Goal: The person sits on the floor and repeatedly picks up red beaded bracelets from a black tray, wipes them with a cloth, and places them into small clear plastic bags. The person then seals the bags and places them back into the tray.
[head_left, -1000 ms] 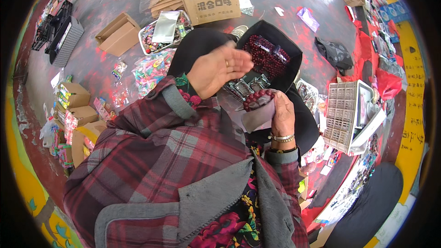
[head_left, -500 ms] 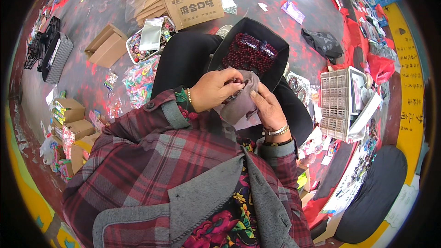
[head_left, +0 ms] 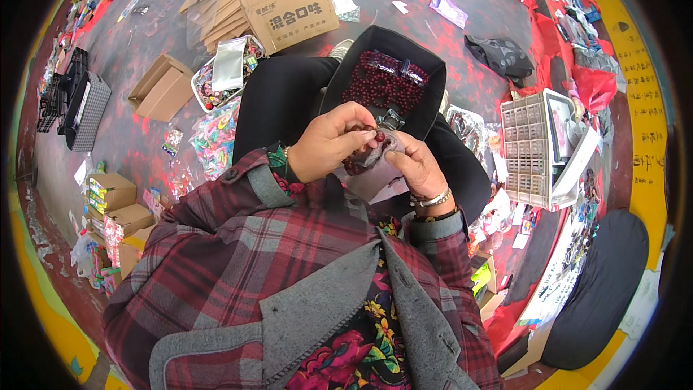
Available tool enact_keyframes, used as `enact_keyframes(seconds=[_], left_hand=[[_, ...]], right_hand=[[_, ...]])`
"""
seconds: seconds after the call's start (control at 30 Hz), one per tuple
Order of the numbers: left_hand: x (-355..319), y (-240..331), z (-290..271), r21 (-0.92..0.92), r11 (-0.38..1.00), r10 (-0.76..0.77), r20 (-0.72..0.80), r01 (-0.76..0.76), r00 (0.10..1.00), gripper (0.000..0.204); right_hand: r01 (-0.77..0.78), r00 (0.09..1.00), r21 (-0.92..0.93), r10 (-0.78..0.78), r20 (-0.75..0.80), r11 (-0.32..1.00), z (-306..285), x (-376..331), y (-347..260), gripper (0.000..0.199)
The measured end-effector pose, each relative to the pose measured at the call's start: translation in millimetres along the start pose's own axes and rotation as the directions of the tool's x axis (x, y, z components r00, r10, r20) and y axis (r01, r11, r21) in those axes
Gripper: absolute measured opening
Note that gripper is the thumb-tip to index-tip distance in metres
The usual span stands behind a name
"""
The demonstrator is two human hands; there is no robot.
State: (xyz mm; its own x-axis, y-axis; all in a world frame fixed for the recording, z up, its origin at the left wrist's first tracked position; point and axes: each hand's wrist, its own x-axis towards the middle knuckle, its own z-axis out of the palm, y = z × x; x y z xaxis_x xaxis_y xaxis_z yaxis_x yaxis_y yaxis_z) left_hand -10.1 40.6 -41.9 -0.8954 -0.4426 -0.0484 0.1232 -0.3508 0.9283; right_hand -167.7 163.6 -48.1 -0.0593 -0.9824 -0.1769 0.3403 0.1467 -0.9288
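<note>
Over my lap, my left hand pinches dark red round beads between thumb and fingertips. A greyish, thin cloth, perhaps a small pouch, is held by my right hand, its thumb and fingers closed on the edge. More dark beads show below my left fingers, partly hidden by the hand. Just beyond my hands, a black open box rests between my legs. Inside lie many dark red bead strings and some clear plastic wrapping. Pale pinkish material hangs beneath the cloth.
Left of my legs are an open carton, a white basket of small goods and bright packets. Flattened cardboard lies ahead. At right stand a white crate, a black bag and a black cushioned seat.
The cloth that covered much of the beads is now bunched lower in my right hand, and red beads show at my left fingertips. Clear wrapping now shows at the box's near edge.
</note>
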Motion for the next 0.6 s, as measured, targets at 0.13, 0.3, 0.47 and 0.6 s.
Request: enact_keyframes(seconds=[0.13, 0.3, 0.47, 0.6], left_hand=[[1.2, -1.0, -2.0, -0.141, 0.99, 0.023, 0.021, -0.02, 1.0, 0.012], [0.9, -1.9, -0.8, -0.203, 0.978, -0.038, 0.101, 0.058, 0.994, 0.015], [3.2, 6.5, 4.8, -0.058, 0.958, -0.268, 0.175, 0.281, 0.948, 0.023], [4.7, -6.7, 2.6, 0.004, 0.958, -0.285, 0.094, 0.286, 0.954, 0.019]], right_hand=[[0.024, 0.999, 0.053, -0.022, -0.038, 0.998, -1.3, -3.1, 1.3, 0.03], [0.11, 0.987, -0.087, -0.119, -0.111, 0.99, -1.8, -2.8, -0.4, 0.021], [0.046, 0.973, -0.31, -0.113, -0.203, 0.95, 4.4, 1.5, 0.1, 0.026], [-0.074, 0.957, -0.283, -0.012, -0.29, 0.956, 2.1, 6.9, 14.8, 0.035]])
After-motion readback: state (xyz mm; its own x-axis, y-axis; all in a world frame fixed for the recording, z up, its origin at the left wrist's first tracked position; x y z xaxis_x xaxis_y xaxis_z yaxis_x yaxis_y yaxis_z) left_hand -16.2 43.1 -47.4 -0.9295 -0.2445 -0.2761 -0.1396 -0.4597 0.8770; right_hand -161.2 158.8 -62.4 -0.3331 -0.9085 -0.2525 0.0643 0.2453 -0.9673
